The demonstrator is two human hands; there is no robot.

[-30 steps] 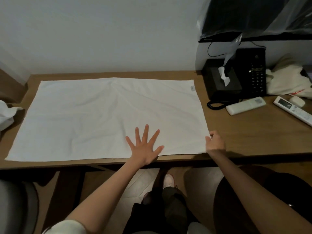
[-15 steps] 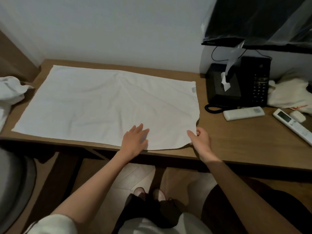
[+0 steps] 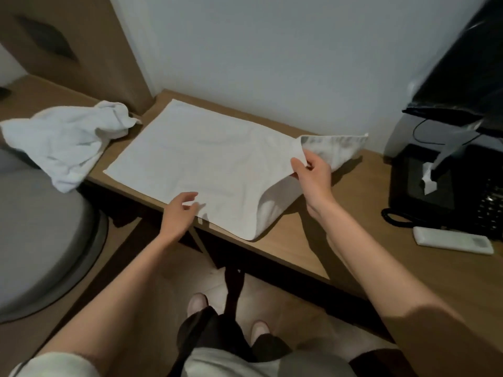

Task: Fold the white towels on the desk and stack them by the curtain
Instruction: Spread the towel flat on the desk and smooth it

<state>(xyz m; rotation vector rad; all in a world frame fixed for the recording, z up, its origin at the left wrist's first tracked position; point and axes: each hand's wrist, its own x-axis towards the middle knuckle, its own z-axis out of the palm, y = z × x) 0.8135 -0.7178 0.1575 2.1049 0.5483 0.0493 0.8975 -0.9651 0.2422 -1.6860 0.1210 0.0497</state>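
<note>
Towel [image 3: 206, 164] flat on desk [image 3: 353, 202], long axis running leftward from the right hand [image 3: 313, 175], whose thumb and fingers [image 3: 315, 159] pinch its raised right corner. Left hand [image 3: 178, 213]: fingers [image 3: 187, 198] loosely curled at the near edge, grip unclear. Fold likely goes leftward, past the left fingers.

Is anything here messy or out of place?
Only the crumpled towel at the left: it lies bunched and unfolded, one end drooping off the wooden top. The flat towel is simply mid-fold, its right corner lifted in the right hand.
</note>
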